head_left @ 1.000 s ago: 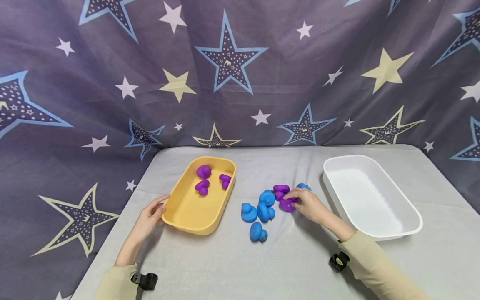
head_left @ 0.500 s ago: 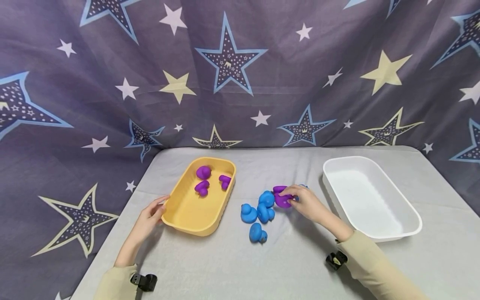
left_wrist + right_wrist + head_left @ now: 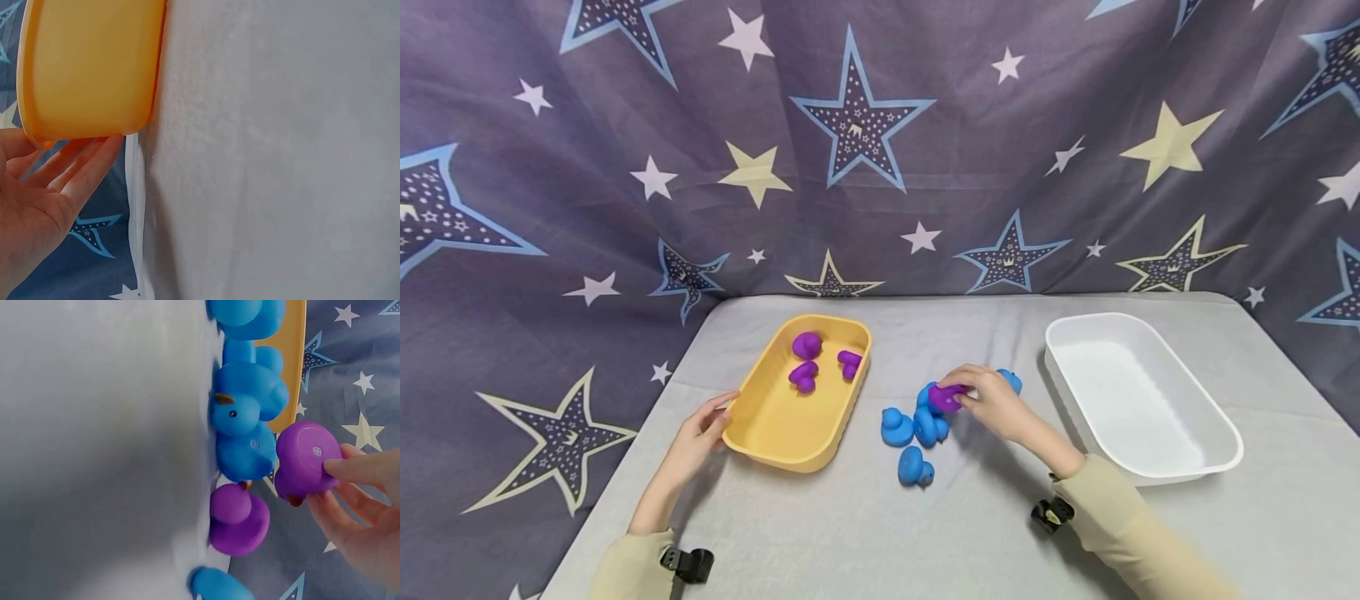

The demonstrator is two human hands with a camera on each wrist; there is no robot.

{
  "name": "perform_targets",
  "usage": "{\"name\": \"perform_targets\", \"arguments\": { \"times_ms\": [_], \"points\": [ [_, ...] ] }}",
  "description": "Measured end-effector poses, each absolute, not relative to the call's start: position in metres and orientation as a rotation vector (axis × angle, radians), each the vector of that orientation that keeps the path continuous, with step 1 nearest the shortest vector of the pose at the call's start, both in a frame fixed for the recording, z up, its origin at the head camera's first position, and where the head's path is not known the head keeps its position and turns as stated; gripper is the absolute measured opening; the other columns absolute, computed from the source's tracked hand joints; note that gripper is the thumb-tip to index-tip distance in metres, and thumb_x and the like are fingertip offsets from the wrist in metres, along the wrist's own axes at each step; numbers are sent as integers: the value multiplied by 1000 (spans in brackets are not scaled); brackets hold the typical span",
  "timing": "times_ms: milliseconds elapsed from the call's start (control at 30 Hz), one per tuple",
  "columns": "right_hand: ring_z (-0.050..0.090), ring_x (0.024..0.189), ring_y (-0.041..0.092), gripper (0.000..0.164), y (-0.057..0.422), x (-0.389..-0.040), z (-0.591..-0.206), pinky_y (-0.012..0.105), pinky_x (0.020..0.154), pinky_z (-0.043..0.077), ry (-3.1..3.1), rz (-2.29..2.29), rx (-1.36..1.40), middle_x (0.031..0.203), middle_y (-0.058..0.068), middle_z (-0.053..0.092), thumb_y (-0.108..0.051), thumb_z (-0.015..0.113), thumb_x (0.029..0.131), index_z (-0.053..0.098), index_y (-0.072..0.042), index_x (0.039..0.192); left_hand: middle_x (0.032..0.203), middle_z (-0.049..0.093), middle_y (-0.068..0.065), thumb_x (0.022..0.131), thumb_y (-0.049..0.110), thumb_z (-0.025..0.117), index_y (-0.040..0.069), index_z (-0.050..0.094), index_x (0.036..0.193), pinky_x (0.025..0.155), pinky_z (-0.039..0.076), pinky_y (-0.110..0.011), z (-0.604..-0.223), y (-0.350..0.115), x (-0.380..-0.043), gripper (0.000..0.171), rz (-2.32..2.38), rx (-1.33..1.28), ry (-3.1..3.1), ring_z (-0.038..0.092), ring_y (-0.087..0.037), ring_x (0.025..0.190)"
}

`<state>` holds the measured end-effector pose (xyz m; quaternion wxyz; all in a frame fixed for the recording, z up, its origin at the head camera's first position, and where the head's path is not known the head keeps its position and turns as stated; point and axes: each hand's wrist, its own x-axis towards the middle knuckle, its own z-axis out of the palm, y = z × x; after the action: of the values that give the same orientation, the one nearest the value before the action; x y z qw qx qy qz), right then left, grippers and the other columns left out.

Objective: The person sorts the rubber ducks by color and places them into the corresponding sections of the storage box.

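In the head view my right hand (image 3: pixel 988 402) pinches a purple rubber duck (image 3: pixel 946 398) between thumb and fingers. The right wrist view shows this purple duck (image 3: pixel 307 456) tipped, its flat base exposed, off the table beside several blue ducks (image 3: pixel 247 450). Another purple duck (image 3: pixel 239 519) rests on the table below it; in the head view my hand hides that one. My left hand (image 3: pixel 695 433) touches the near left side of the yellow tray (image 3: pixel 775 454), and in the left wrist view its fingers (image 3: pixel 90 165) lie straight against the outer wall. Several purple ducks (image 3: pixel 807 345) lie in the tray.
A white tray (image 3: pixel 1221 433) stands on the right of the table (image 3: pixel 850 533). Blue ducks lie mid-table, one blue duck (image 3: pixel 914 466) nearest the front and another blue duck (image 3: pixel 1010 381) behind my right hand. A star-patterned cloth (image 3: pixel 880 217) hangs behind.
My right hand has lifted the purple duck from the table and moved it left, over the blue ducks. The left hand and both trays have stayed in place.
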<state>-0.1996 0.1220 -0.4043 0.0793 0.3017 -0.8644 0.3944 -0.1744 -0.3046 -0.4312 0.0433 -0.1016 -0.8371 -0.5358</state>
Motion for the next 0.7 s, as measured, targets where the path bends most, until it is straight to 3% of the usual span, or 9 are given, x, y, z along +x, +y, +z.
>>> {"name": "perform_targets", "arguments": {
  "times_ms": [267,700],
  "points": [
    [55,95,28,26,106,-203,-400,39,83,45,-2545,1213,927,97,12,62,13,58,73,65,0,95,100,53,-32,94,6,40,-10,40,124,58,49,-22,-431,-304,-174,34,-1628,-313,-2557,57,-6,76],
    [56,94,23,23,77,-208,-389,34,81,47,-2562,1276,1005,99,10,62,9,58,78,64,-1,98,99,53,-33,94,6,40,-11,40,124,58,50,-22,-433,-305,-175,34,-1634,-322,-2544,57,-6,75]
  ]
}}
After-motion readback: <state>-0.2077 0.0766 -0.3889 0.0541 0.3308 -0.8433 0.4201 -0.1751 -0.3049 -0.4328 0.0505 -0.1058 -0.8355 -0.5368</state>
